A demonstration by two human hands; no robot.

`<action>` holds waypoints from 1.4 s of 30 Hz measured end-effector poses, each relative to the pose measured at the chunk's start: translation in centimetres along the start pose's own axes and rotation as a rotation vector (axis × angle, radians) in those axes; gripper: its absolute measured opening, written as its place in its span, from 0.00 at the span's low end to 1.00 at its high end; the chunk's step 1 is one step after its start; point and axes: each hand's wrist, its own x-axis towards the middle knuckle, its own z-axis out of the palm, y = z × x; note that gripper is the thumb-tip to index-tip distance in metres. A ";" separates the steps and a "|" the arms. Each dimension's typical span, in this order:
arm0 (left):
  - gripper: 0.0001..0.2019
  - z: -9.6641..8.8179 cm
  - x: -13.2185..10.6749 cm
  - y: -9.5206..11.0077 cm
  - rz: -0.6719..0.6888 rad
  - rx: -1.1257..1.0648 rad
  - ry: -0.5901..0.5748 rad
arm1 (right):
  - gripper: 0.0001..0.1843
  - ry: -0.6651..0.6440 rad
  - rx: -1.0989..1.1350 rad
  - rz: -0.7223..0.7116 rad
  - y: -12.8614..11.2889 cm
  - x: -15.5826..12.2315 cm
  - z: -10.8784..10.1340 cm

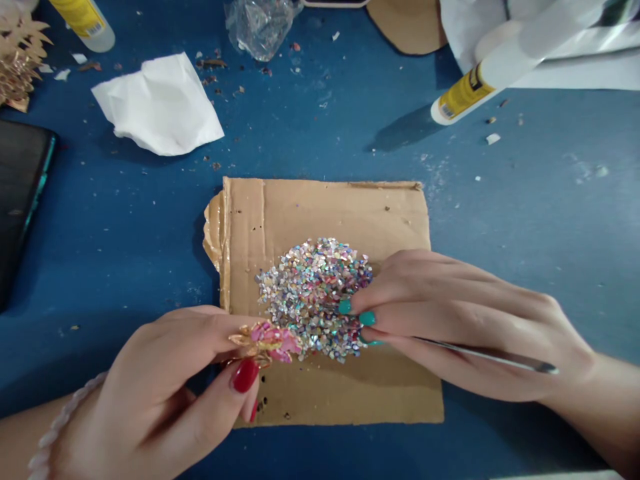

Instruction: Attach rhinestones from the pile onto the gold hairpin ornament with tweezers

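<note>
Between the thumb and fingers of my left hand (170, 387) is a small gold flower-shaped ornament (267, 341) with pink pieces on it. It hovers at the lower left edge of a heap of tiny shiny multicoloured chips (313, 287). The heap lies on a brown cardboard sheet (325, 393). My right hand (470, 320) is closed round a slim metal tool (493, 357), whose rear end sticks out across the palm. Its front end is hidden by the fingers, which reach into the right side of the heap.
A yellow-labelled bottle (465, 93) leans in at upper right; a similar bottle (87, 23) is at upper left. Crumpled white paper (163, 107), clear plastic (263, 27), a dark phone (23, 193) and gold ornaments (20, 57) lie on the blue table (320, 120).
</note>
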 end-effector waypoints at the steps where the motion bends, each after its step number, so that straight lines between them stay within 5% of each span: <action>1: 0.11 0.0 0.0 0.0 -0.009 -0.002 0.012 | 0.08 -0.005 0.001 -0.006 0.0 0.0 0.0; 5: 0.13 -0.1 0.1 0.0 0.015 0.007 -0.060 | 0.10 -0.044 0.008 -0.053 0.2 -0.2 -0.2; 12: 0.12 0.0 0.0 -0.1 0.021 -0.008 -0.027 | 0.08 -0.044 -0.019 -0.035 0.2 0.0 -0.4; 17: 0.10 0.1 -0.3 -0.3 -0.031 0.006 0.028 | 0.05 0.023 -0.022 0.011 0.0 0.2 -0.2; 22: 0.11 -0.1 0.1 -0.8 0.073 0.054 -0.045 | 0.08 0.104 -0.008 0.031 0.2 0.3 -0.1; 42: 0.10 -0.4 -0.1 -0.7 0.069 0.046 -0.072 | 0.06 0.024 -0.043 0.010 -0.3 -0.3 -0.2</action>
